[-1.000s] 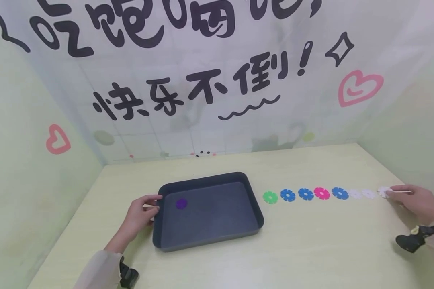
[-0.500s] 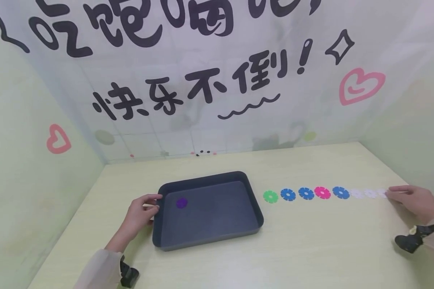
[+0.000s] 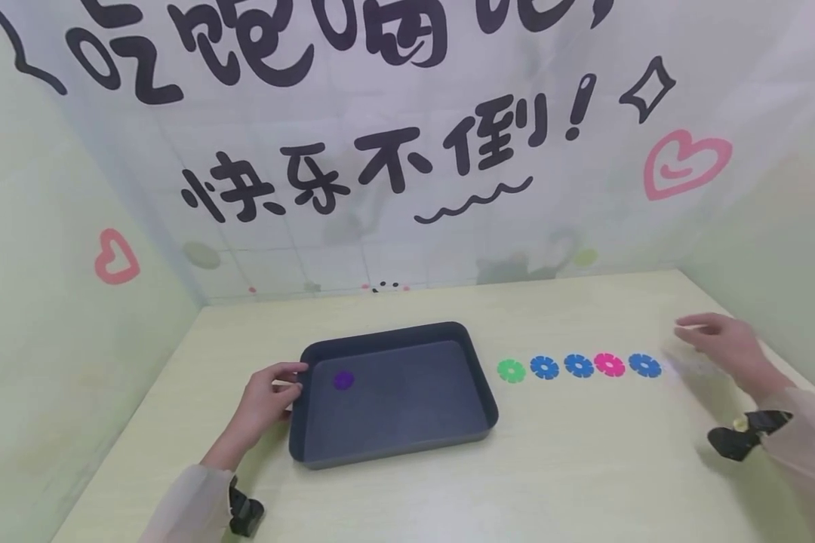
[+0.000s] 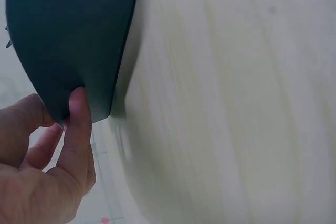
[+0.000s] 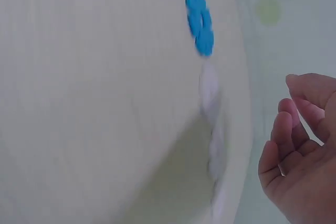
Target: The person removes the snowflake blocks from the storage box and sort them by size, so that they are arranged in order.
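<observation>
My left hand (image 3: 261,400) pinches the left wall of a dark grey rectangular tray (image 3: 394,415). In the left wrist view, fingers (image 4: 79,111) press the tray's outer face, with the thumb at its edge. Inside the tray lies a purple snowflake disc (image 3: 342,380). To its right runs a row of flat notched plastic discs: green (image 3: 512,370), blue (image 3: 545,367), another blue, pink (image 3: 609,365), then blue (image 3: 645,366). White discs (image 5: 209,85) continue the row, blurred in the right wrist view. Above them hovers my right hand (image 3: 730,347), fingers loosely bent and holding nothing.
The pale wooden table (image 3: 550,475) meets a printed wall backdrop (image 3: 353,256) behind the tray. Side walls close in at left and right. Black camera mounts (image 3: 747,436) sit on both wrists.
The right hand has let go of the white disc at the row's right end, then lifted and moved left and back over the white discs. The left hand stays on the tray.
</observation>
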A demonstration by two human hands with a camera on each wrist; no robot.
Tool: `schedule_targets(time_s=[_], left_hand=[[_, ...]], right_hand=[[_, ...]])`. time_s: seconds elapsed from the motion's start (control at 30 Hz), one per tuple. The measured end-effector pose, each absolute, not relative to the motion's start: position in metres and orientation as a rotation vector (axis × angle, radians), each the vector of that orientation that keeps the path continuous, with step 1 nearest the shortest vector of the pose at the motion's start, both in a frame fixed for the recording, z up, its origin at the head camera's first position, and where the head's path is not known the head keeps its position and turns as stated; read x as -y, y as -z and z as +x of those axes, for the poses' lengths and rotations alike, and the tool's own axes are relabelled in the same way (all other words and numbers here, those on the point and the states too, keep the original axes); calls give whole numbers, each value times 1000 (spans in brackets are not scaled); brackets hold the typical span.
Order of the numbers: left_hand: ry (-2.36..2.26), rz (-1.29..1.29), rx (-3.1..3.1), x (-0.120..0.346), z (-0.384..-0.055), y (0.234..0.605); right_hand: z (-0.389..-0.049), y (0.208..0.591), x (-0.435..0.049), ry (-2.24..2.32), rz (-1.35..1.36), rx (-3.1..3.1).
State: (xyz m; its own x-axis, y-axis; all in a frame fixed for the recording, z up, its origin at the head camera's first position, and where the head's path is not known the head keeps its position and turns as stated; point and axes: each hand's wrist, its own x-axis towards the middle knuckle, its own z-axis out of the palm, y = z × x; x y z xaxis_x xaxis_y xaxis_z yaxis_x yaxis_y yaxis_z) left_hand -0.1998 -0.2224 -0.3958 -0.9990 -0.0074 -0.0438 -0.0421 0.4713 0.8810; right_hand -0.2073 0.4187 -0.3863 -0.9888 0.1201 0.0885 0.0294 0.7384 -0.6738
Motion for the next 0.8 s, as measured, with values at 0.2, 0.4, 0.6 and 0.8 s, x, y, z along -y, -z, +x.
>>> schedule_targets(time_s=[0.2, 0.4, 0.6, 0.8], left_hand=[[-1590, -48, -2665, 222, -202, 396], [-1568, -43, -2677, 222, -201, 397], [-1578, -35, -2664, 222, -203, 398], [-1579, -35, -2662, 223, -203, 395]], right_hand=[[-237, 369, -327, -1098, 313, 2850], [-263, 357, -224, -1245, 717, 2813], [-276, 347, -133, -1289, 1067, 2867], [-286, 341, -62, -1273, 1396, 3016]])
